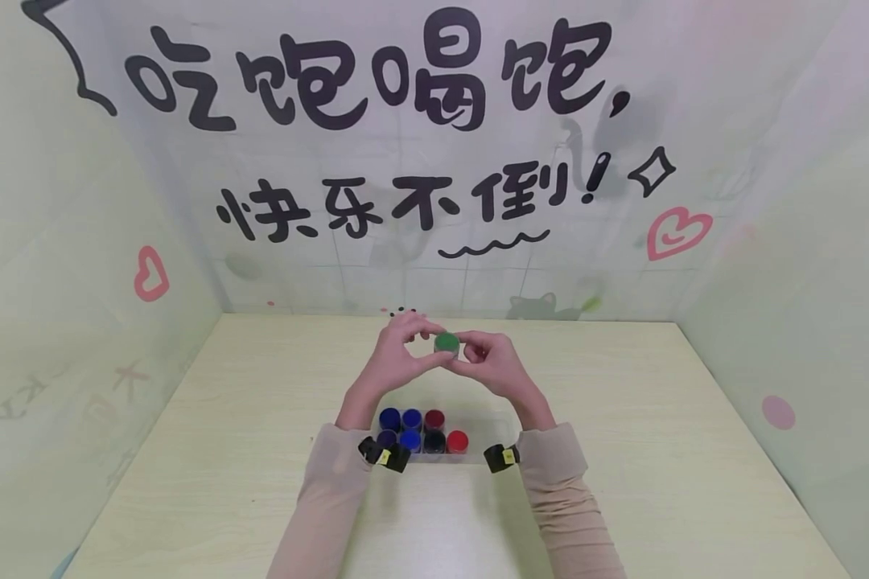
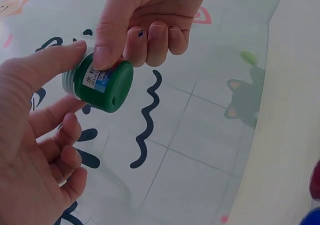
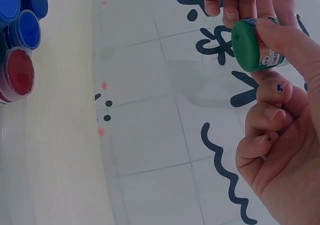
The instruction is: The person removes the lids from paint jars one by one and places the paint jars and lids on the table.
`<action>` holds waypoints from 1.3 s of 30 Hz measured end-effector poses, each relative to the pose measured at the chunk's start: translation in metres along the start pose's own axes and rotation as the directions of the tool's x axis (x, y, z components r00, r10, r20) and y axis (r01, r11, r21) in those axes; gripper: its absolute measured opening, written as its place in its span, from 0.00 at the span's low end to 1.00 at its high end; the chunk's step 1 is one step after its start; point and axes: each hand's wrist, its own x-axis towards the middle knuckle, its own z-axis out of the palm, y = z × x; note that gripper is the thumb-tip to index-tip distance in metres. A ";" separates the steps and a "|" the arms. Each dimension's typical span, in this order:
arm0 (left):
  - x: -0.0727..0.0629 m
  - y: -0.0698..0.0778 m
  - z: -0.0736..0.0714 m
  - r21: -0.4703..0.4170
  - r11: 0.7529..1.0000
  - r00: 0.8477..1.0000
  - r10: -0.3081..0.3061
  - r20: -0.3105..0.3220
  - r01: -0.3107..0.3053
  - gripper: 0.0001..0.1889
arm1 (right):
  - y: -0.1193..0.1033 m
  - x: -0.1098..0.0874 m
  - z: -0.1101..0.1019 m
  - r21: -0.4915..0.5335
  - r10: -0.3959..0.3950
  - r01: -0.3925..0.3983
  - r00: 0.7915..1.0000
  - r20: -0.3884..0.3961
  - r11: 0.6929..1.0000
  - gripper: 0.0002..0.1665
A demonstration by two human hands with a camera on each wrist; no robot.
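A small green paint jar (image 1: 446, 344) is held up between both hands, above the far part of the table. My left hand (image 1: 397, 354) pinches it from the left between thumb and fingers, near its ribbed, clear end. From the other side my right hand (image 1: 494, 362) pinches it, the thumb (image 3: 274, 33) lying over the printed label. The wrist views show the jar's green base (image 2: 121, 86) with a small dimple. Right-hand fingers other than the index are curled in, with dark blue specks on them.
Nearer on the table (image 1: 246, 482), below the hands, sits a clear plastic tray (image 1: 471, 459). Several paint jars stand in its left part, among them a blue jar (image 1: 412, 419), a dark red jar (image 1: 434, 419), a black jar (image 1: 434, 441) and a red jar (image 1: 458, 441). A printed backdrop (image 1: 405, 281) rises behind.
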 end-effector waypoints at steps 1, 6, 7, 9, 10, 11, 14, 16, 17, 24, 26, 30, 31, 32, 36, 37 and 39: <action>0.000 0.000 0.001 0.009 1.000 1.000 -0.012 -0.011 0.012 0.15 | 0.000 0.000 0.000 -0.003 -0.003 0.003 1.000 -0.001 1.000 0.17; 0.000 -0.001 0.001 0.006 1.000 1.000 -0.017 -0.001 0.017 0.18 | 0.000 0.000 0.000 -0.011 -0.018 0.018 1.000 -0.003 1.000 0.17; -0.001 -0.001 0.000 -0.004 1.000 1.000 -0.009 0.010 0.009 0.18 | -0.001 0.000 0.000 -0.013 -0.019 0.019 1.000 -0.003 1.000 0.17; 0.000 -0.001 -0.001 -0.023 1.000 1.000 0.014 0.021 -0.013 0.18 | -0.001 0.001 0.000 -0.009 -0.012 0.012 1.000 -0.002 1.000 0.17; 0.000 -0.002 -0.001 -0.027 0.999 1.000 0.020 0.019 -0.020 0.17 | -0.001 0.000 0.000 -0.007 -0.007 0.007 1.000 -0.002 1.000 0.17; 0.000 -0.002 -0.001 -0.021 1.000 1.000 0.020 0.013 -0.020 0.15 | -0.001 0.000 0.000 -0.005 -0.004 0.004 1.000 -0.002 1.000 0.17; 0.000 -0.002 0.001 0.013 1.000 1.000 -0.002 -0.013 0.002 0.14 | 0.000 0.000 0.000 -0.006 -0.005 0.005 1.000 -0.003 1.000 0.17; 0.000 -0.002 0.001 0.031 0.999 1.000 -0.021 -0.019 0.021 0.16 | 0.000 0.000 0.000 -0.012 -0.011 0.011 1.000 -0.004 1.000 0.16; -0.001 -0.002 0.001 0.033 0.999 0.999 -0.030 -0.018 0.030 0.17 | 0.000 0.000 0.000 -0.014 -0.014 0.013 1.000 -0.004 1.000 0.16; -0.001 -0.002 -0.001 -0.005 1.000 1.000 0.002 0.008 -0.002 0.19 | 0.001 0.000 0.001 -0.001 -0.005 0.005 1.000 0.002 1.000 0.17; -0.001 -0.001 -0.001 -0.011 1.000 1.000 0.007 -0.002 -0.007 0.16 | 0.000 0.000 0.001 0.002 -0.005 0.005 1.000 0.000 1.000 0.17; -0.001 -0.001 0.000 0.022 1.000 0.999 -0.013 -0.029 0.014 0.15 | 0.000 0.001 0.002 -0.001 -0.010 0.010 1.000 -0.002 1.000 0.17; -0.001 -0.001 0.001 0.031 0.999 0.999 -0.018 -0.033 0.019 0.15 | 0.000 0.001 0.002 -0.004 -0.013 0.013 1.000 -0.003 1.000 0.17; -0.001 -0.001 0.001 0.039 0.999 0.999 -0.020 -0.034 0.022 0.16 | 0.000 0.001 0.002 -0.008 -0.018 0.018 1.000 -0.003 1.000 0.16; -0.001 -0.001 0.001 0.032 0.999 1.000 -0.002 -0.016 0.003 0.19 | -0.001 0.001 0.002 -0.013 -0.026 0.026 1.000 0.001 1.000 0.17; -0.001 -0.001 0.000 0.024 1.000 1.000 0.007 -0.011 -0.007 0.19 | -0.001 0.001 0.002 -0.013 -0.026 0.026 1.000 0.004 1.000 0.17; -0.001 -0.001 0.000 0.009 1.000 1.000 0.024 -0.004 -0.024 0.18 | -0.001 0.001 0.002 -0.010 -0.019 0.020 1.000 0.007 1.000 0.17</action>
